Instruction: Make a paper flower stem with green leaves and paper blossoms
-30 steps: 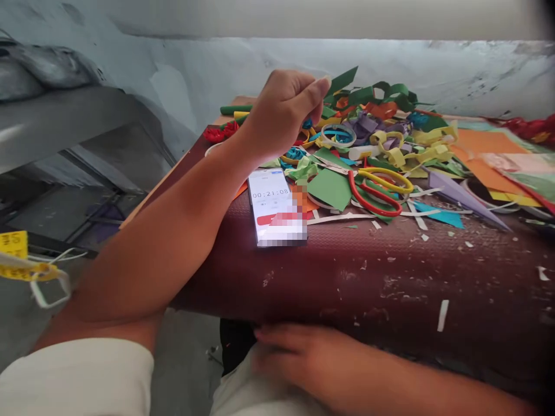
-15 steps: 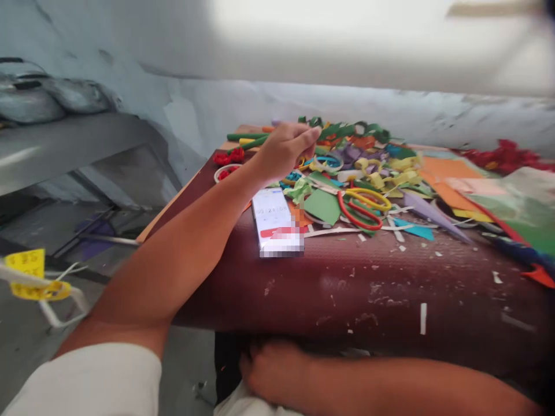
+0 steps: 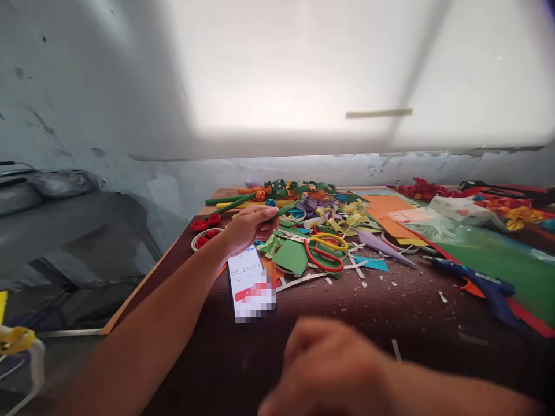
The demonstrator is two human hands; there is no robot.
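My left hand (image 3: 249, 228) reaches over the pile of coloured paper, thumb and fingers pinched on a narrow piece of green paper (image 3: 286, 209) that points to the right. Just below the wrist lies a phone (image 3: 245, 268) with a timer on its screen. Scissors with red and yellow handles (image 3: 325, 254) rest on cut green paper (image 3: 292, 257) to the right of that hand. My right hand (image 3: 325, 364) is above the near side of the table, smeared by motion. Its fingers look curled, but whether they hold anything is hidden.
A blue glue gun (image 3: 481, 283) lies at the right beside green sheets (image 3: 526, 289). Purple and yellow paper chains (image 3: 347, 216) are heaped mid-table. Red paper flowers sit in a tape roll (image 3: 195, 242) at the left. Paper scraps dot the dark red tabletop (image 3: 347, 306).
My left hand now pinches the green paper over the pile. My right hand has risen from my lap to above the table's near side. The view has tilted up.
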